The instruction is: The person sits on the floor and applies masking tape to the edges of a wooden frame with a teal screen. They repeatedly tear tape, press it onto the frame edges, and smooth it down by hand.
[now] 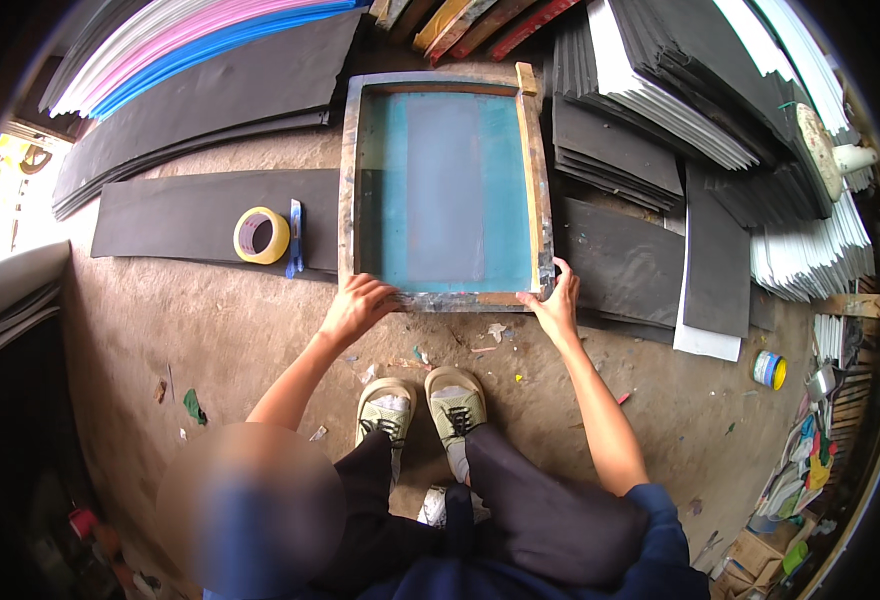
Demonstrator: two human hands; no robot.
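In front of me is a wooden screen printing frame (440, 302) with teal and grey-blue mesh stretched across it. Its rails are stained, and a yellowish strip runs down the right one. My left hand (357, 308) grips the near left corner, fingers curled over the rail. At the near right corner my right hand (557, 303) holds the frame, the thumb on the near rail and fingers round the side. To the left, a roll of yellow tape (262, 236) and a blue utility knife (295, 240) rest on a black foam sheet (160, 215).
Stacked black sheets (220, 85) lie at the far left, with pink, blue and white sheets behind. More black and white sheets (660, 90) are piled at the right. A blue and yellow can (769, 370) lies on the concrete floor (700, 420), among scattered scraps.
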